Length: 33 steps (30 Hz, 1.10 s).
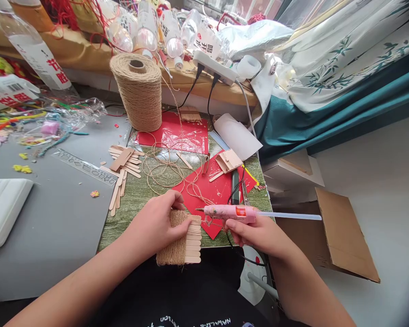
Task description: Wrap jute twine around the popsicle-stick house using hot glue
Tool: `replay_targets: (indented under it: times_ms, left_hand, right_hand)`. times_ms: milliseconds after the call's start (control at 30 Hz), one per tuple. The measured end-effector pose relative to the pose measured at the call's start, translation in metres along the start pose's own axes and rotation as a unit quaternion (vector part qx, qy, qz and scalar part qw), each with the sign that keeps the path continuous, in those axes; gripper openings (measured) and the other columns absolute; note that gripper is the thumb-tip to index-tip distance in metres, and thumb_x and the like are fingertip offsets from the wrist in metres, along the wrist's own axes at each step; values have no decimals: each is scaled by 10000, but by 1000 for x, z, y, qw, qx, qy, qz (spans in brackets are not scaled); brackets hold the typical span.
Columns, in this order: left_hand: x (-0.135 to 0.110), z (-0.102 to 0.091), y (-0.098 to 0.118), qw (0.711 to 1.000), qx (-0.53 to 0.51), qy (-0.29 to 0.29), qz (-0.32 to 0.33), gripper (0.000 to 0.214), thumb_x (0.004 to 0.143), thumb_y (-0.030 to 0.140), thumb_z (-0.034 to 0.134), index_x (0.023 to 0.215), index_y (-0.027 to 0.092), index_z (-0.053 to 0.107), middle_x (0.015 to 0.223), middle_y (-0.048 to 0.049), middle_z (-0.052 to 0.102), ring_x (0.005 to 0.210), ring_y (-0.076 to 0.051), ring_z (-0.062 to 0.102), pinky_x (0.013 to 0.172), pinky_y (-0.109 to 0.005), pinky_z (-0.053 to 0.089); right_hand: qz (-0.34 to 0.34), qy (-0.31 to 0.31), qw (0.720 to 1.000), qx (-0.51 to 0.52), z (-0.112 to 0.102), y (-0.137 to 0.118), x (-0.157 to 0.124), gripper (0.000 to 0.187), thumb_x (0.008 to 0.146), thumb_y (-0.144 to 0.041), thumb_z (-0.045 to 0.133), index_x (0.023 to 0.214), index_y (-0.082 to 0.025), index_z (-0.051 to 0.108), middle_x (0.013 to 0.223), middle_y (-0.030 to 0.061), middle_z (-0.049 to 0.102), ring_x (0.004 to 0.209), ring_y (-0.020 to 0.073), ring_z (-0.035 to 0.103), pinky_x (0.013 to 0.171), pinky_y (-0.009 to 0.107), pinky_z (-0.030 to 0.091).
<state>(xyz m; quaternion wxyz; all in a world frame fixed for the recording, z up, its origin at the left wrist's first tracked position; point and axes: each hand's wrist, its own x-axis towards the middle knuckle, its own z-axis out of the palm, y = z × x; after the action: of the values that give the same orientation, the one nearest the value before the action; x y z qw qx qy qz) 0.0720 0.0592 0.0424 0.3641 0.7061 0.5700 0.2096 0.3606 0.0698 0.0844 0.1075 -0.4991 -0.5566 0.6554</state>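
Left hand: thumb and fingers gripping panel of craft sticks, twine wound around much of it, bare rounded ends facing right; panel at near edge of green tabletop. Right hand: fingers closed around pink glue gun, translucent glue stick projecting from rear, nozzle near panel, directed toward left hand. Beyond: red sheet, twine spool on end, loose craft sticks piled.
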Motion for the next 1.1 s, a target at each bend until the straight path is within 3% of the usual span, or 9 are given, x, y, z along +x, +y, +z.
replay_targets:
  times_ms: [133, 233, 367, 467, 533, 667, 800, 967, 1100]
  left_hand:
    - [0, 0, 1, 1000, 1, 1, -1, 309, 880, 450, 699, 1062, 249, 551, 1080, -44, 710, 994, -257, 674, 885, -421, 525]
    - [0, 0, 1, 1000, 8, 4, -1, 301, 873, 441, 699, 1062, 253, 558, 1078, -45, 715, 998, -265, 678, 878, -421, 527]
    - [0, 0, 1, 1000, 16, 0, 1, 291, 884, 447, 686, 1065, 251, 568, 1095, -56, 718, 1023, -276, 673, 896, -432, 525]
    - [-1, -1, 1, 1000, 21, -4, 0, 297, 890, 462, 678, 1070, 252, 569, 1107, -56, 718, 1036, -281, 672, 907, -439, 524]
    - [-1, -1, 1, 1000, 26, -6, -1, 303, 894, 473, 673, 1074, 254, 566, 1108, -52, 718, 1037, -281, 674, 911, -441, 524]
    - [-1, -1, 1, 999, 39, -5, 2, 308, 903, 479, 659, 1092, 258, 553, 1107, -49, 719, 1027, -275, 683, 895, -425, 530]
    - [0, 0, -1, 998, 61, 1, 8, 314, 906, 489, 652, 1094, 259, 550, 1109, -52, 725, 997, -267, 692, 861, -396, 537]
    - [1, 1, -3, 997, 72, 0, 6, 354, 906, 525, 655, 1113, 258, 551, 1117, -54, 722, 979, -260, 693, 815, -370, 538]
    - [1, 2, -4, 997, 78, -8, -1, 367, 917, 546, 650, 1127, 261, 550, 1131, -46, 715, 993, -254, 692, 815, -363, 536]
  right_hand:
    - [-33, 83, 995, 45, -7, 20, -1, 536, 1000, -541, 680, 1460, -266, 674, 1058, 109, 727, 780, 169, 620, 475, 197, 372]
    - [-86, 203, 974, 57, -12, 36, 5, 499, 990, -537, 674, 1373, -218, 706, 1168, 155, 723, 957, 254, 663, 483, 233, 411]
    - [-185, 406, 885, 131, -29, 60, 18, 342, 976, -542, 673, 1008, -206, 729, 1047, 108, 699, 963, 254, 676, 633, 302, 529]
    - [-157, 525, 820, 162, -51, 84, 25, 380, 928, -567, 709, 999, -193, 709, 990, 77, 663, 784, 186, 619, 551, 266, 464]
    - [-121, 571, 797, 159, -67, 100, 27, 404, 904, -568, 702, 1009, -177, 706, 905, 53, 624, 675, 147, 531, 488, 242, 387]
    - [-110, 600, 780, 141, -86, 123, 29, 425, 866, -459, 674, 1183, -178, 688, 911, 32, 609, 605, 103, 370, 480, 228, 339]
    - [-103, 580, 805, 70, -94, 137, 32, 634, 910, -490, 600, 1477, -210, 551, 1085, 70, 642, 636, 111, 383, 506, 228, 377]
    - [-68, 556, 828, 19, -106, 144, 37, 701, 926, -615, 576, 1452, -152, 600, 957, 63, 657, 608, 128, 438, 520, 252, 433]
    - [-65, 532, 844, -22, -118, 142, 41, 720, 929, -618, 565, 1490, -168, 603, 1123, 114, 728, 609, 138, 477, 542, 275, 466]
